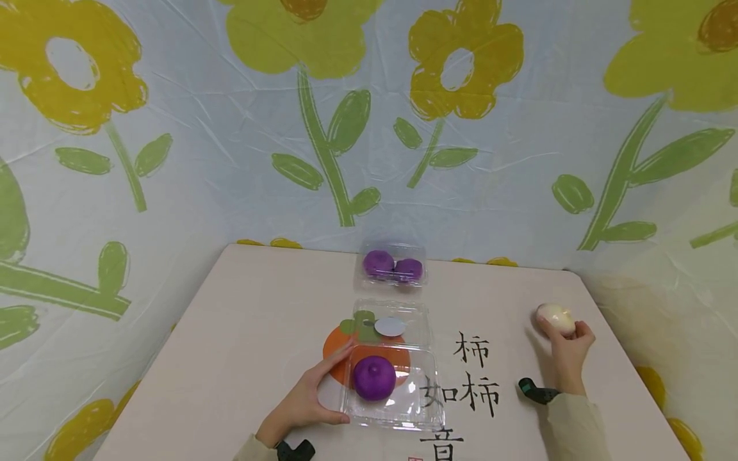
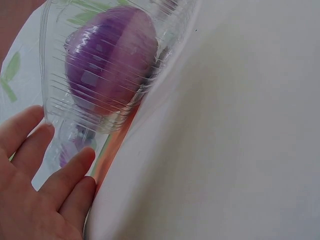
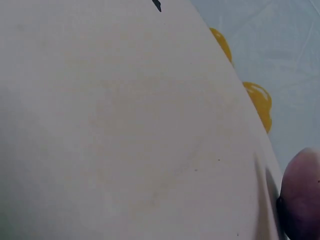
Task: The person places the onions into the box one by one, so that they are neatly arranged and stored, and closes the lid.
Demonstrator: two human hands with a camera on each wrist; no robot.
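In the head view, my left hand is spread along the left side of an open clear plastic clamshell box. Its fingers are fairly straight, and in the left wrist view fingertips meet the box's edge. One round purple fruit- or onion-like thing with a small nub on top sits in the box's front half. At the far right my right hand holds a round cream-white piece with a purplish tinge between thumb and fingers. The right wrist view catches only a pinkish rounded shape at its lower right edge.
Behind the open box stands a closed clear box with two purple round things. A white oval shows at the open lid. The pale tabletop bears an orange fruit print and black characters. Flowered cloth surrounds the table's back and sides.
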